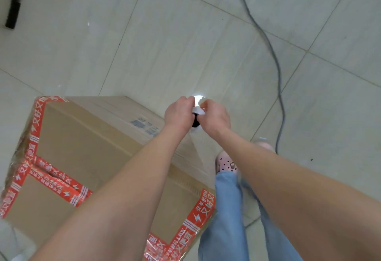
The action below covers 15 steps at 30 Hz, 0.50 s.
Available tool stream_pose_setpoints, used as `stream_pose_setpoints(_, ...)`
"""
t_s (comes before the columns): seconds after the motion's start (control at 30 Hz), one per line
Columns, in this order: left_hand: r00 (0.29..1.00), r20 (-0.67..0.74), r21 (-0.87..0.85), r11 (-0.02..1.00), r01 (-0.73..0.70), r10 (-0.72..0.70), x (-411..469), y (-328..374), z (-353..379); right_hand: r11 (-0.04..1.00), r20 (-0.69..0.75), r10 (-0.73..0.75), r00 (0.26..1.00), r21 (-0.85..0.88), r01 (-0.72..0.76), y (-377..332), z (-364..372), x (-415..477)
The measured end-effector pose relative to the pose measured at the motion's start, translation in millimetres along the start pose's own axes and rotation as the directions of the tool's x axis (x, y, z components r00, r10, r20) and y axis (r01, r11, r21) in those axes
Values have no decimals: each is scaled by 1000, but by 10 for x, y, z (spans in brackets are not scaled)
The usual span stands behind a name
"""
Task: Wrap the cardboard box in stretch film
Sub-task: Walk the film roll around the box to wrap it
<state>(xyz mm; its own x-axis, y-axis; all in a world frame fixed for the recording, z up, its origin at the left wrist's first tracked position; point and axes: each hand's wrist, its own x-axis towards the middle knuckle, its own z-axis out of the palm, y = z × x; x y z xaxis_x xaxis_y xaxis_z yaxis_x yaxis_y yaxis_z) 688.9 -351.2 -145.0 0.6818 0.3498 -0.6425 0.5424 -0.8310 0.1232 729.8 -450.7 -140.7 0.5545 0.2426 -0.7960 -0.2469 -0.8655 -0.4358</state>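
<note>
A large cardboard box with red printed tape along its edges stands on the tiled floor at the left. Beyond its far right corner, my left hand and my right hand together grip a roll of stretch film, seen end-on with a dark core. Both hands curl round the roll from either side. A clear sheet of film stretches from the roll back toward the box's right side. Most of the roll is hidden by my hands.
A grey cable snakes over the floor at the right, passing near my feet. A black bar lies at the top left. My legs in blue trousers and a pink shoe stand right of the box.
</note>
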Motion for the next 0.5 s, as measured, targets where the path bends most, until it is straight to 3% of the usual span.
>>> stream_pose_setpoints(0.17, 985, 18, -159, 972, 175, -174, 49, -98, -23, 996, 36, 49, 998, 71, -51, -65, 46, 65)
stream_pose_setpoints(0.37, 876, 154, -517, 718, 466, -458, 105, -281, 3, 995, 78, 51, 996, 85, -57, -307, 88, 156)
stream_pose_setpoints(0.43, 836, 213, -576, 626, 526, -506, 101, -314, -1, 999, 105, 15, 994, 47, -20, -407, 57, 210)
stream_pose_setpoints(0.5, 822, 234, -540, 633, 554, -520, 138, -355, -31, 1000, 135, -3, 991, 11, 1, -493, 36, 266)
